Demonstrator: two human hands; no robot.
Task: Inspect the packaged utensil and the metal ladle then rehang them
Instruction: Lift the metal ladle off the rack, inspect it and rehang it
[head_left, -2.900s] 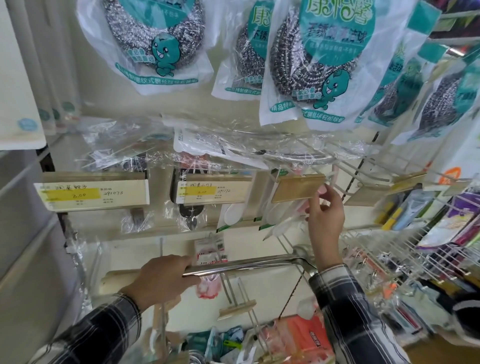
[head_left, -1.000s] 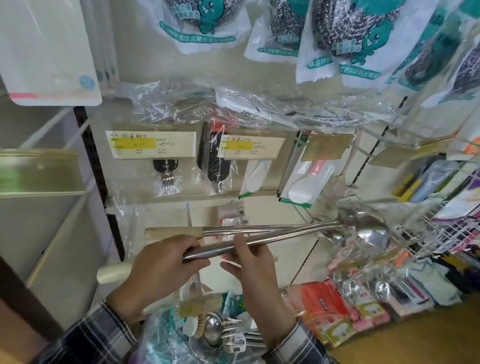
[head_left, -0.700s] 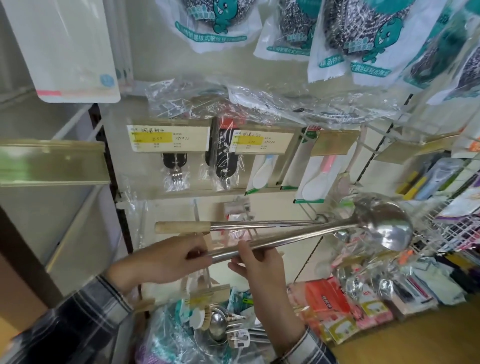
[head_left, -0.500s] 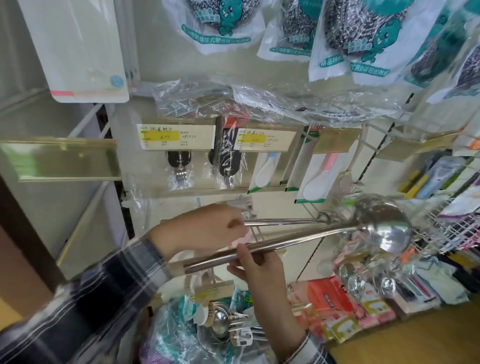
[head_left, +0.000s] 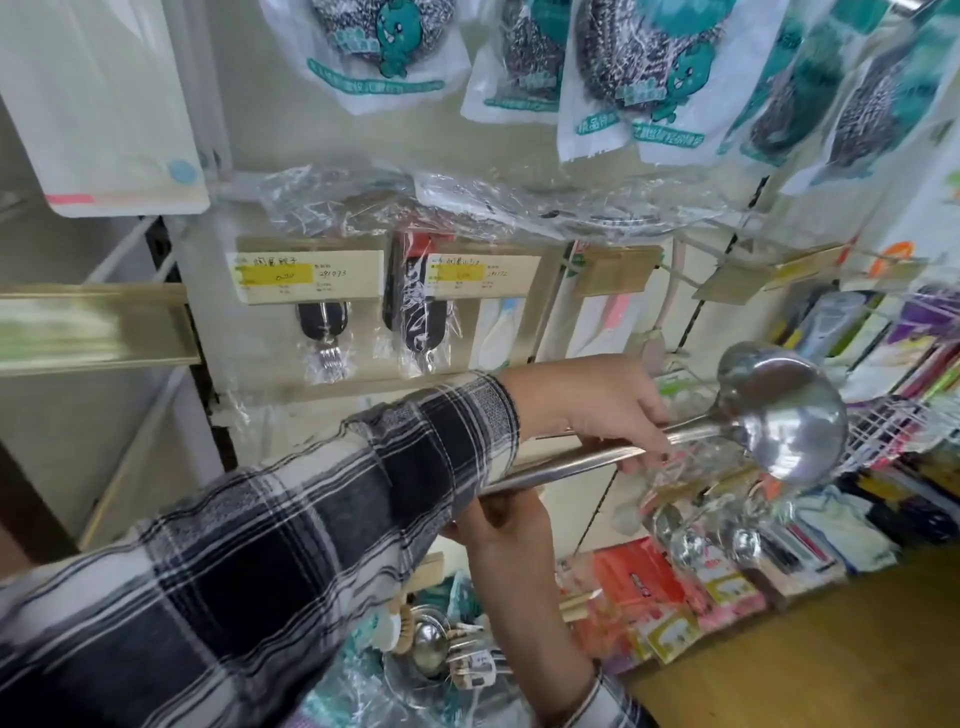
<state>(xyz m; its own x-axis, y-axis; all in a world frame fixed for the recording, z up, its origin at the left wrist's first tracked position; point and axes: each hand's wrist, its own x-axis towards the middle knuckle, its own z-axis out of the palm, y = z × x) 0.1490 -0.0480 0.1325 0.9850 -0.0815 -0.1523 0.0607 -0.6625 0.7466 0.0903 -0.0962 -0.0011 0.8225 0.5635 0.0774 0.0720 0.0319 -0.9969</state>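
Nearest, at seven o'clock, the checked sleeve (head_left: 291, 545) of the left arm crosses the view and hides the near end of the ladle (head_left: 779, 415). Just beyond it, near six o'clock, the right hand (head_left: 506, 525) sits under the steel handle, fingers curled up around it from below, though the sleeve covers part of that grip. Further out, around three o'clock, the left hand (head_left: 597, 400) is closed over the handle close to the bowl, fingertips pressing its underside. The ladle lies almost level in the air between the two hands, its bowl out at three o'clock in front of the wire racks (head_left: 893, 421). Polished steel of this kind is probably stiff, fairly heavy at the bowl end and slick, so a hold near the bowl plus one further back should keep it from tipping or sliding. Farthest, at twelve o'clock, bagged scourers (head_left: 639, 67) hang above the price tags (head_left: 306, 275).
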